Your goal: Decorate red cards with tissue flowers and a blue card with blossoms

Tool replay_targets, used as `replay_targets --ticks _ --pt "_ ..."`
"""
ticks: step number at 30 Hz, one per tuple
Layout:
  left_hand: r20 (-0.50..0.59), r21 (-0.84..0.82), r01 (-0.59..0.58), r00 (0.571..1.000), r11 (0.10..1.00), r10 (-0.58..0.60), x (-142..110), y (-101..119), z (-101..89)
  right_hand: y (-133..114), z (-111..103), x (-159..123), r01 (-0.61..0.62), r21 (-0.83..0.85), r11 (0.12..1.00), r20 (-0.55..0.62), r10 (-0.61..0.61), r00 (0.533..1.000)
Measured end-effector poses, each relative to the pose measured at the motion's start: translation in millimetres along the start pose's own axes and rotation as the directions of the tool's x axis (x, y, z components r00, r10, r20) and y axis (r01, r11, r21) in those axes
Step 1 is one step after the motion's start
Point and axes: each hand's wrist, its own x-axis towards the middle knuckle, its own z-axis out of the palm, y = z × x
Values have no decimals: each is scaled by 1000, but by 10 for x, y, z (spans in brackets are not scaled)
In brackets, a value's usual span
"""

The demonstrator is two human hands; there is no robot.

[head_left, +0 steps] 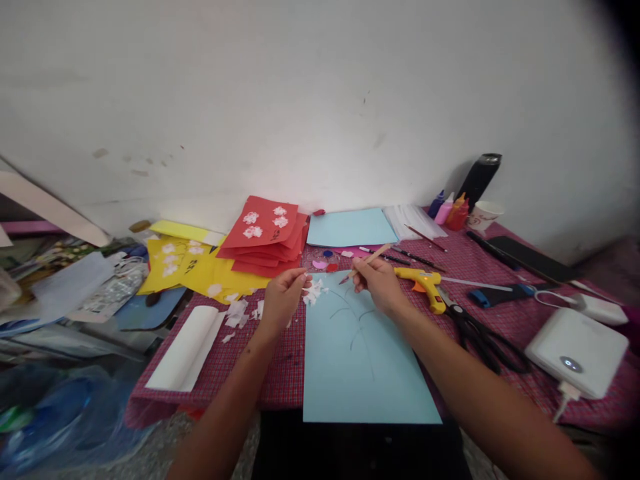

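A light blue sheet (360,373) lies in front of me, with thin dark branching lines drawn on it. My left hand (286,297) is at its upper left edge, thumb and fingers pinched together. What they hold, if anything, is too small to tell. Right beside those fingertips sits a crumpled white paper flower (314,292). Over the sheet's upper part, my right hand (376,283) grips a light wooden stick (384,251) with a pointed reddish tip aimed down left. Torn white paper scraps (237,313) are spread left of my left hand.
Red cards (265,233) with white flowers and yellow cards (200,270) lie back left. A folded white paper (185,350) is at left. To the right are a yellow glue gun (425,283), black scissors (483,337), a box cutter (500,295) and a white power bank (577,350).
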Motion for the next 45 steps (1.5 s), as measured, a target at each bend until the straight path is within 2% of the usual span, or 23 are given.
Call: replay_targets --ticks 3,6,11,15,20,24,26,28,29,30,31,32,33,34,35,36,37,38,40,42,45 --pt "126 277 -138 986 951 106 105 12 -65 9 23 -16 0 -34 999 21 1 1000" --pt "205 389 -212 969 896 140 151 23 -140 3 30 -17 1 -44 999 20 0 1000" --pt "57 454 -180 983 873 173 69 52 -399 0 21 -17 6 -45 999 34 -5 999" --pt "-41 446 -83 993 891 113 -124 19 -659 14 9 -22 10 -67 998 42 -7 999" --pt "-75 409 -10 996 912 45 -380 -90 -838 96 -4 -2 7 -80 997 60 -3 998" --pt "-73 404 -24 996 914 58 -467 -51 -727 120 3 7 14 -98 995 37 -11 999" --pt "-22 413 -89 994 907 108 -505 10 -554 89 5 3 59 -132 989 8 -58 998" --pt "62 442 -224 974 869 220 -575 58 -310 43 -2 0 122 -185 975 -32 -130 991" --pt "128 441 -324 946 837 298 -626 72 -171 21 -9 1 153 -210 966 -54 -168 984" --pt "225 413 -449 893 793 389 -684 78 -26 4 -18 2 177 -229 957 -74 -198 977" --pt "333 372 -578 814 727 477 -748 80 120 -9 -28 5 192 -241 951 -90 -218 972" --pt "449 306 -698 705 647 549 -814 80 264 -15 -36 7 198 -247 949 -100 -228 969" --pt "570 217 -804 565 553 597 -875 80 402 -15 -43 9 195 -248 949 -106 -227 968" --pt "668 130 -890 404 437 625 -928 83 533 -10 -47 10 186 -248 951 -107 -218 970" --pt "757 54 -947 245 316 606 -969 88 654 -2 -48 8 176 -248 953 -106 -207 973" --pt "809 4 -971 144 240 569 -996 94 763 9 -47 3 167 -251 954 -104 -198 975" --pt "842 -53 -977 69 209 535 -1010 97 861 19 -43 -4 161 -258 953 -101 -193 976" --pt "858 -107 -973 12 203 513 -1010 95 944 28 -39 -14 159 -271 949 -96 -191 977" --pt "881 -157 -961 -33 227 471 -986 68 1066 37 -33 -39 162 -309 937 -68 -191 979" --pt "899 -173 -948 -41 267 436 -952 13 1124 33 -31 -65 165 -340 926 -38 -189 981" --pt "907 -186 -927 -34 325 420 -925 -95 1112 13 -17 -101 152 -353 923 -9 -166 986"
